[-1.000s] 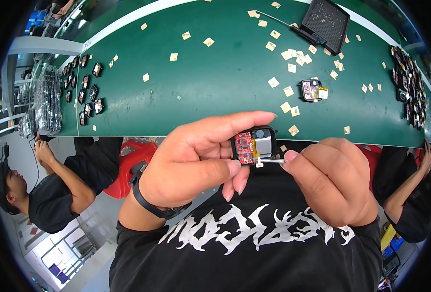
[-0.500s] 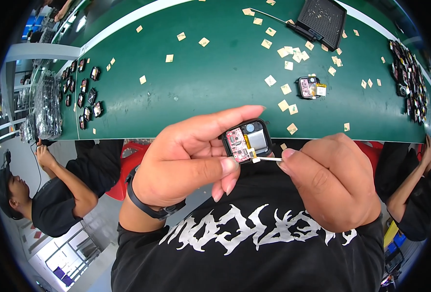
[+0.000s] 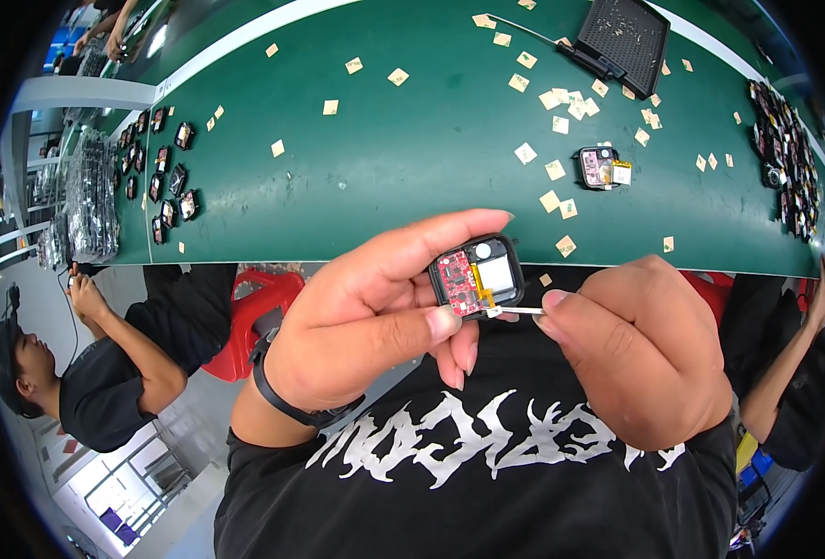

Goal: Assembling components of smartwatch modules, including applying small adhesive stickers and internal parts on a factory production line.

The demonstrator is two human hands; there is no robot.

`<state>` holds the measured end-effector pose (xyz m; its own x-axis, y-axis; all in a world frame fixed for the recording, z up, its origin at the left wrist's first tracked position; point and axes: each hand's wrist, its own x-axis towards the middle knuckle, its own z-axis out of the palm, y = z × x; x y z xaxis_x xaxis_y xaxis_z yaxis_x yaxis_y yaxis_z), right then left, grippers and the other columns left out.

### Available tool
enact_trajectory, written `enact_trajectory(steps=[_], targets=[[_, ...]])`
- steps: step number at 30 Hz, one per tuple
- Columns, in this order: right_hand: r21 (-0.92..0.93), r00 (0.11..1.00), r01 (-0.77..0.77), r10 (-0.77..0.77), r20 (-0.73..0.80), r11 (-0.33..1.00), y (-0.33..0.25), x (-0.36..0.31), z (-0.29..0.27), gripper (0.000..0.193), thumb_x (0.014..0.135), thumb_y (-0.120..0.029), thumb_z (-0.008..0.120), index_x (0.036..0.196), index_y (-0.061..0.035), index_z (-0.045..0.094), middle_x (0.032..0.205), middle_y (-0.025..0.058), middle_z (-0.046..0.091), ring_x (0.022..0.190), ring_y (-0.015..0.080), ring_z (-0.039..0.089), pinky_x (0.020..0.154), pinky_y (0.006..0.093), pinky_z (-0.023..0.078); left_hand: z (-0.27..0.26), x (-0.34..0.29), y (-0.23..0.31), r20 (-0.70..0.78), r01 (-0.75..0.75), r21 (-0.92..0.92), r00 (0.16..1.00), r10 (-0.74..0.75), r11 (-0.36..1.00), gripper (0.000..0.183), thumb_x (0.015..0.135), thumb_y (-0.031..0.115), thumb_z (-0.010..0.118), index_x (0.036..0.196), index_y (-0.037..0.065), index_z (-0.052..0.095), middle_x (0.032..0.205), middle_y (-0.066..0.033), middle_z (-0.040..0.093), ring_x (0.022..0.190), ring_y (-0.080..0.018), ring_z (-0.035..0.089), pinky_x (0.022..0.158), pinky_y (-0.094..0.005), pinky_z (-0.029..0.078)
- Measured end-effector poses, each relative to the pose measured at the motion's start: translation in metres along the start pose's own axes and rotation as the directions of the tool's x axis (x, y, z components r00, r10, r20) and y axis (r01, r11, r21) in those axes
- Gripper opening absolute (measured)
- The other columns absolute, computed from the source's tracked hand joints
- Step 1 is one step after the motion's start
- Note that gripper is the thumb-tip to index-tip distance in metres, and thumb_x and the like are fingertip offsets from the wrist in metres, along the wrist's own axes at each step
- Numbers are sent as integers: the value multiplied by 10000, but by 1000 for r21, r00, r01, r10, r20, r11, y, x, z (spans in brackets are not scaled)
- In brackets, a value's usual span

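Note:
My left hand (image 3: 361,317) grips a small black electronics housing (image 3: 520,272) by its left side, thumb at the lower left corner. Inside the housing show a red circuit board (image 3: 457,284), a silvery rectangular part (image 3: 498,276) and a yellow flex strip (image 3: 479,287). Between thumb and fingers of my right hand (image 3: 636,354) is a slim pale strip (image 3: 522,310). Its far end meets a small white piece at the housing's lower edge; I cannot tell whether it is a tool or a lead.
Another opened housing (image 3: 599,168) lies on the green table (image 3: 412,168). Several paper squares (image 3: 554,170) are scattered around it. A black tray (image 3: 627,47) is at the back right. Piles of housings stand at left (image 3: 187,205) and right (image 3: 785,168). A person (image 3: 105,391) sits at left.
The housing in my left hand has shifted slightly right and down and tilted, so its board looks redder. My right hand stays nearly in place, still gripping the pale strip.

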<state>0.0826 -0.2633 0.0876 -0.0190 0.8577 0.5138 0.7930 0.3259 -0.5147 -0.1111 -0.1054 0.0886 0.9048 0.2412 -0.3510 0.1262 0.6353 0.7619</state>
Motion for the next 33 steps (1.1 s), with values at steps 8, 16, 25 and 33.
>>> enact_trajectory(steps=[8,16,25,33], targets=[[-275,990,119,-134,-34,954,-3,9,-4,328,567,29,781,881,79,701,765,112,591,587,216,566,453,303,402,-1,2,0,18,46,27,999,-47,999,620,960,-42,515,1533,-126,293,1092,-235,647,793,-196,690,663,-295,615],[-204,995,20,1,101,979,-8,15,-5,346,557,-5,767,892,53,703,770,99,598,576,202,553,454,303,394,3,0,3,-21,58,184,998,-56,981,602,959,-51,517,1531,-102,335,1070,-182,650,825,-169,680,714,-271,601],[-186,973,-51,91,212,981,-11,21,-11,278,594,-29,774,859,0,696,757,64,601,565,197,549,452,315,393,3,-1,2,-1,64,213,998,-65,975,609,948,-67,512,1530,-109,338,1014,-132,635,785,-143,655,663,-250,558],[-133,927,-97,138,349,986,-6,25,-19,255,595,-40,804,820,-22,685,732,59,572,579,228,573,472,350,425,4,0,4,-10,130,279,991,-133,952,614,937,-78,506,1527,-117,341,1004,-118,629,708,-107,603,587,-221,484]])
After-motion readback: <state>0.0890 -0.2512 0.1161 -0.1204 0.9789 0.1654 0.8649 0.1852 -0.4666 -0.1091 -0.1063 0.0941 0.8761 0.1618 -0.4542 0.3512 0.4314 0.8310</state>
